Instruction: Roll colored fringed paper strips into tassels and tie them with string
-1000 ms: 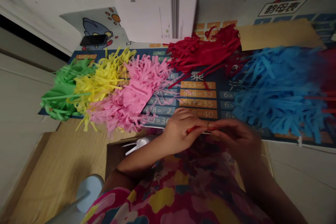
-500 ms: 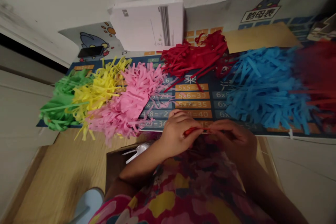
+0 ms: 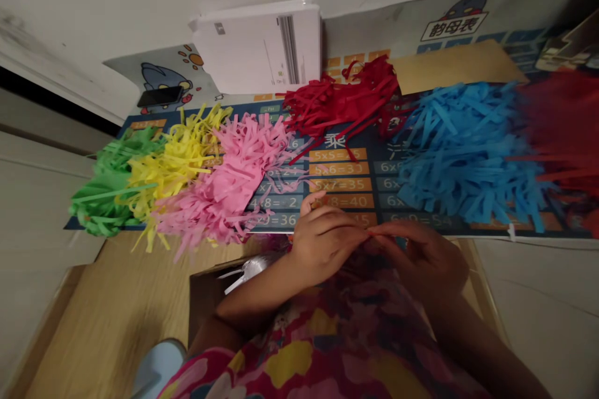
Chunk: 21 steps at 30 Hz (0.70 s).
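Note:
My left hand (image 3: 322, 242) and my right hand (image 3: 428, 259) meet at the table's near edge, in front of my body. The fingers of each are closed in a pinch, with the tips almost touching. A thin red strip (image 3: 369, 232) shows only as a small bit between them; my left hand hides the rest. Beyond my hands lie fringed paper bunches: pink (image 3: 238, 171), red (image 3: 349, 96) and blue (image 3: 472, 156). Farther left are the yellow bunch (image 3: 173, 162) and the green bunch (image 3: 110, 181).
A white box or stack with a barcode (image 3: 253, 43) leans on the wall. A dark phone (image 3: 160, 96) rests at the back left, and a tan sheet (image 3: 458, 65) at the back right. More red fringe (image 3: 566, 131) lies far right. Below are an open carton (image 3: 201, 299) and a light-blue stool (image 3: 161, 361).
My left fingertips have moved right, closer to my right hand's. Less of the red strip shows now. The bunches on the table stay as they were; the view has shifted slightly.

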### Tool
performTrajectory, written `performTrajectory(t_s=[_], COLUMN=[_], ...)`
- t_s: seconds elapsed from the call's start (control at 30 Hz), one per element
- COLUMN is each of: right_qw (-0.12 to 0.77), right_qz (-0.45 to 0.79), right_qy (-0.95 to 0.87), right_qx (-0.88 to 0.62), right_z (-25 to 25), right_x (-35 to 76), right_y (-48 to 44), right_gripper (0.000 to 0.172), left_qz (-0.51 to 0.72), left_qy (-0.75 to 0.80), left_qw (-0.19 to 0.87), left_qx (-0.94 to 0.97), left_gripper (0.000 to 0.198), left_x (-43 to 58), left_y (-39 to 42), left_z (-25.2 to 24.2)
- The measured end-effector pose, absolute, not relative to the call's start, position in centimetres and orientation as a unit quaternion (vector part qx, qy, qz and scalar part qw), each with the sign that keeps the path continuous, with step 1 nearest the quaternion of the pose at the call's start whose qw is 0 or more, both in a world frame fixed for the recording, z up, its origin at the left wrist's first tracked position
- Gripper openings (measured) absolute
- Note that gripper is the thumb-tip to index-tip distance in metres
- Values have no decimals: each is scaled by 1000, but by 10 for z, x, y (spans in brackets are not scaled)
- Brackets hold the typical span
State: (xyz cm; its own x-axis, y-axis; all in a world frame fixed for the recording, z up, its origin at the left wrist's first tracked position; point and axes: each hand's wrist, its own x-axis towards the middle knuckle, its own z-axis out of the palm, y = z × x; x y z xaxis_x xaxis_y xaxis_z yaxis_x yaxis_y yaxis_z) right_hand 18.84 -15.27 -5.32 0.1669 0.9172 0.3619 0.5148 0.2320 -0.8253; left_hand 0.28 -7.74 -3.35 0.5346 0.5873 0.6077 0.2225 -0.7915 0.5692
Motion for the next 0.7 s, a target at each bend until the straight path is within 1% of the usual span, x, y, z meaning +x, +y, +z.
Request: performTrajectory(t_s=[0.13,0.27,0.4,0.53,0.6,0.67,0.7], right_qw=[500,496,499,511,507,489,468], right_qz=[211,186,152,151,168,203,227], right_qy=[-605,-628,-652,-645,-613,-517,-446], right_qx=[-583,-571,-551,-548,-583,-673,-729], right_z=[-55,-56,-54,-55,-66,-87,-102], right_x=[187,189,185,188,206,234,249], right_y=[-155,-156,-154,-157,-167,-187,-200], right_gripper=[17,23,22,21,17,12,17], left_qz=[422,426,426,399,369,339,326], left_qy=[233,232,237,234,229,212,194], left_qw=[226,248,235,230,269,343,386], left_qx=[847,838,841,856,860,850,841], left_gripper=[13,4,5,7,8,7,6], left_x=[5,9,13,19,20,19,17], left_y=[-77,-77,-78,-79,-81,-82,-82], left_z=[-35,-36,-42,-49,-50,-50,-50])
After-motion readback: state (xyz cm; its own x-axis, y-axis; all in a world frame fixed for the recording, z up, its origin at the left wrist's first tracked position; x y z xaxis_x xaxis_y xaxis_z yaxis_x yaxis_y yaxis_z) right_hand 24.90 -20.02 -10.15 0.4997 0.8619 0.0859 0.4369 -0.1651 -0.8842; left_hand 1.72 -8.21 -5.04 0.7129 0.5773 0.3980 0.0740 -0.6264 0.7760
